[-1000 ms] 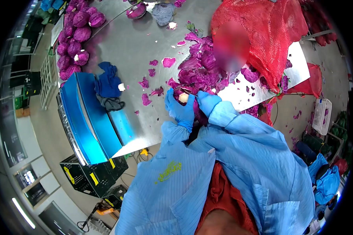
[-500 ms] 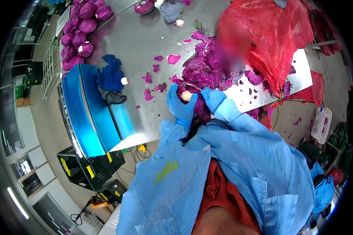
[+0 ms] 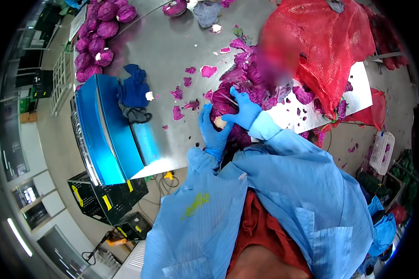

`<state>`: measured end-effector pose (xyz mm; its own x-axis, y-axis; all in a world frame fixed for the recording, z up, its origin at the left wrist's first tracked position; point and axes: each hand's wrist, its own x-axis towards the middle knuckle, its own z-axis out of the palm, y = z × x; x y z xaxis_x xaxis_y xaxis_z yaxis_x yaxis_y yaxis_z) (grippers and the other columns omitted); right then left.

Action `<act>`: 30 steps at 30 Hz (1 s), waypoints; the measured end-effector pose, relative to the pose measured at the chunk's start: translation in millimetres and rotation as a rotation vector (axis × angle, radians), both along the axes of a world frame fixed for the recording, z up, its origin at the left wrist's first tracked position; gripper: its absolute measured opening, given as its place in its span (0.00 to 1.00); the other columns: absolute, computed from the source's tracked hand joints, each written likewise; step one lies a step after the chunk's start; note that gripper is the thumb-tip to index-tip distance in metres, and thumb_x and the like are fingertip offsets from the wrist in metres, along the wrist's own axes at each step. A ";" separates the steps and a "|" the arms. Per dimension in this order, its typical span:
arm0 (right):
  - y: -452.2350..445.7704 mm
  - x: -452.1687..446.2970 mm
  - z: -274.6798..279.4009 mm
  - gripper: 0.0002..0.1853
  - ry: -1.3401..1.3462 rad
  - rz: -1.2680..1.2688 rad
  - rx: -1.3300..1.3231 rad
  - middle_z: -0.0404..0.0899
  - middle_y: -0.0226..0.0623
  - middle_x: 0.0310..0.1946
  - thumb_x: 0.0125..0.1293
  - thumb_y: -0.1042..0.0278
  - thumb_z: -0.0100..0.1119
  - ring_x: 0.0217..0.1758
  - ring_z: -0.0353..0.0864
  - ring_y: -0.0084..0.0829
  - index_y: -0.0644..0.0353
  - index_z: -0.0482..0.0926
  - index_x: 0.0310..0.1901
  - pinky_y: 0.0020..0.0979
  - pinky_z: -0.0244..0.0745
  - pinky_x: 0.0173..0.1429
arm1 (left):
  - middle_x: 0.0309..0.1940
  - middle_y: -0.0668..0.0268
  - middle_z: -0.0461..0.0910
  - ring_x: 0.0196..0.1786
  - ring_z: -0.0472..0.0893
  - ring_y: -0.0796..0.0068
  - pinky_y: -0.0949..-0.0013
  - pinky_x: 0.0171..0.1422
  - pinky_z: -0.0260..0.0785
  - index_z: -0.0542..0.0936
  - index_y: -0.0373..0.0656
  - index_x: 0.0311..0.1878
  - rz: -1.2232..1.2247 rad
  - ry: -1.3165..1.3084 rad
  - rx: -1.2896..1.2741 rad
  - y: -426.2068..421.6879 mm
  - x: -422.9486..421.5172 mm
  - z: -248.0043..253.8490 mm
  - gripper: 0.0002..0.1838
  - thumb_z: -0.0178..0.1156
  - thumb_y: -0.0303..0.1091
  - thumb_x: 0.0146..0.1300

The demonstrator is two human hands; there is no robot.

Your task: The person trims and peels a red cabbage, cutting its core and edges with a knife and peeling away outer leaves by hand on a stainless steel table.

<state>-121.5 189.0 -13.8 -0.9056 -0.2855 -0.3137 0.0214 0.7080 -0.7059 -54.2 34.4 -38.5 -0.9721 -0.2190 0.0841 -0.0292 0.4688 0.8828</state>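
The broad silver metal tabletop [image 3: 172, 65] is smooth and softly reflective. The boxy bright-blue housing [image 3: 114, 139] beside it has a glossy, metallic-looking sheen. The large red sack [image 3: 335, 42] is rough open mesh. The light-blue striped coat [image 3: 284, 186] is matt, creased cloth; the thin blue gloves [image 3: 213, 135] look smooth.
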 end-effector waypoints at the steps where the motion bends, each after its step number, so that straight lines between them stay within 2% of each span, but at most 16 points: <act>1: -6.3 -2.1 -5.2 0.50 -0.035 0.034 0.099 0.69 0.55 0.64 0.57 0.40 0.67 0.64 0.72 0.51 0.60 0.56 0.73 0.40 0.72 0.64 | 0.65 0.55 0.63 0.69 0.64 0.57 0.59 0.74 0.55 0.65 0.40 0.69 -0.017 -0.007 0.025 -1.3 1.8 -2.7 0.44 0.74 0.37 0.49; 4: 1.9 -8.3 0.8 0.39 0.018 0.243 0.046 0.75 0.59 0.56 0.63 0.43 0.61 0.56 0.79 0.51 0.63 0.66 0.67 0.38 0.75 0.59 | 0.66 0.55 0.61 0.70 0.63 0.57 0.59 0.75 0.53 0.64 0.41 0.69 -0.054 -0.009 0.083 -8.5 5.5 -5.1 0.46 0.75 0.37 0.47; 7: 11.6 -19.2 -14.0 0.27 0.006 0.086 -0.115 0.81 0.60 0.42 0.65 0.50 0.58 0.44 0.84 0.52 0.67 0.77 0.55 0.38 0.78 0.50 | 0.67 0.55 0.60 0.71 0.61 0.56 0.59 0.76 0.52 0.63 0.41 0.70 -0.091 0.015 0.096 -10.3 5.7 -2.2 0.48 0.75 0.38 0.45; 8: 17.4 -24.7 -22.3 0.22 -0.015 0.040 -0.118 0.82 0.54 0.29 0.64 0.54 0.59 0.32 0.84 0.43 0.69 0.81 0.47 0.38 0.76 0.40 | 0.68 0.54 0.59 0.71 0.61 0.56 0.59 0.76 0.52 0.63 0.41 0.70 -0.099 0.020 0.080 -12.1 7.1 -1.3 0.48 0.75 0.38 0.45; 9: 24.8 -32.2 -45.1 0.19 -0.190 -0.023 -0.136 0.82 0.56 0.31 0.61 0.53 0.60 0.35 0.85 0.47 0.64 0.83 0.41 0.43 0.78 0.43 | 0.68 0.54 0.59 0.71 0.61 0.56 0.59 0.76 0.52 0.63 0.41 0.70 -0.106 0.023 0.064 -14.2 9.6 -0.5 0.49 0.75 0.39 0.44; 11: 31.6 -33.0 -71.3 0.19 -0.203 -0.183 -0.263 0.82 0.56 0.29 0.59 0.56 0.63 0.32 0.84 0.47 0.65 0.82 0.42 0.41 0.77 0.40 | 0.69 0.54 0.58 0.72 0.60 0.56 0.58 0.76 0.51 0.62 0.41 0.70 -0.110 0.007 0.035 -18.7 16.5 -0.7 0.49 0.75 0.40 0.45; 12: 31.1 -32.4 -65.4 0.19 -0.266 -0.211 -0.241 0.82 0.56 0.29 0.59 0.56 0.63 0.32 0.84 0.48 0.65 0.82 0.42 0.42 0.77 0.40 | 0.69 0.54 0.58 0.72 0.59 0.57 0.58 0.77 0.50 0.62 0.41 0.71 -0.110 0.001 0.020 -20.5 19.7 -1.8 0.49 0.75 0.40 0.45; 14: 23.5 -24.0 -39.1 0.19 -0.397 -0.260 -0.200 0.82 0.57 0.29 0.58 0.56 0.63 0.33 0.84 0.49 0.65 0.82 0.43 0.42 0.77 0.40 | 0.70 0.53 0.56 0.71 0.60 0.57 0.58 0.74 0.55 0.57 0.42 0.73 0.001 -0.104 0.182 -23.0 32.6 -7.0 0.54 0.77 0.41 0.45; 15: 19.7 -17.7 -34.3 0.19 -0.320 -0.271 -0.209 0.82 0.57 0.30 0.58 0.56 0.63 0.33 0.84 0.50 0.65 0.83 0.42 0.42 0.77 0.40 | 0.70 0.52 0.54 0.71 0.61 0.58 0.57 0.73 0.57 0.54 0.43 0.75 0.055 -0.154 0.264 -23.1 35.4 -8.6 0.56 0.77 0.42 0.45; 18: 10.1 7.7 -26.8 0.18 -0.105 -0.295 -0.240 0.81 0.58 0.32 0.60 0.57 0.60 0.35 0.84 0.51 0.65 0.82 0.43 0.44 0.77 0.42 | 0.66 0.54 0.63 0.65 0.69 0.62 0.61 0.65 0.67 0.49 0.42 0.76 0.349 -0.596 0.738 -24.2 37.8 4.3 0.58 0.76 0.41 0.49; 21: 2.7 24.4 -3.1 0.18 0.027 -0.172 -0.144 0.81 0.58 0.32 0.62 0.58 0.58 0.35 0.84 0.51 0.66 0.82 0.45 0.44 0.77 0.42 | 0.60 0.57 0.72 0.58 0.75 0.65 0.64 0.59 0.72 0.54 0.39 0.75 0.239 -0.587 0.675 -13.8 30.4 17.8 0.51 0.74 0.38 0.53; 22: 2.9 27.6 -8.7 0.18 0.062 -0.164 -0.146 0.82 0.57 0.30 0.63 0.60 0.58 0.32 0.84 0.48 0.66 0.81 0.46 0.42 0.76 0.40 | 0.58 0.57 0.73 0.58 0.76 0.66 0.64 0.60 0.72 0.55 0.39 0.74 0.225 -0.545 0.713 -15.6 30.1 11.9 0.49 0.74 0.36 0.53; 25: 12.5 20.3 -9.3 0.17 -0.164 -0.252 -0.290 0.81 0.54 0.28 0.63 0.61 0.59 0.29 0.83 0.42 0.66 0.81 0.47 0.40 0.75 0.37 | 0.57 0.58 0.75 0.58 0.76 0.66 0.65 0.63 0.71 0.60 0.38 0.72 0.192 -0.431 0.836 -27.7 31.5 -1.6 0.44 0.72 0.33 0.53; 26: 12.2 21.4 -23.8 0.17 -0.115 -0.340 -0.347 0.81 0.53 0.27 0.62 0.62 0.60 0.28 0.81 0.37 0.66 0.81 0.47 0.38 0.73 0.35 | 0.58 0.58 0.75 0.58 0.76 0.66 0.65 0.63 0.70 0.61 0.38 0.72 0.188 -0.405 0.886 -30.2 34.9 -2.0 0.44 0.72 0.33 0.53; 29: 37.4 3.8 -47.7 0.18 -0.129 -0.511 -0.514 0.81 0.51 0.24 0.62 0.61 0.61 0.28 0.82 0.42 0.67 0.82 0.46 0.40 0.75 0.38 | 0.60 0.57 0.74 0.60 0.75 0.66 0.64 0.66 0.69 0.61 0.38 0.72 0.199 -0.385 0.978 -41.0 44.5 -4.0 0.44 0.72 0.32 0.52; 30: 52.1 -6.8 -43.2 0.21 -0.096 -0.457 -0.417 0.82 0.52 0.31 0.62 0.59 0.62 0.31 0.82 0.45 0.65 0.79 0.52 0.41 0.76 0.40 | 0.60 0.57 0.74 0.61 0.75 0.65 0.64 0.66 0.68 0.61 0.38 0.72 0.209 -0.386 1.000 -45.3 48.2 -4.3 0.45 0.72 0.31 0.52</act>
<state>-128.3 241.0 -57.0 -0.9383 0.0082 -0.3458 0.3343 0.2777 -0.9006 -5.9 -10.8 -42.8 -0.8302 -0.1824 -0.5267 -0.3818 -0.5023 0.7758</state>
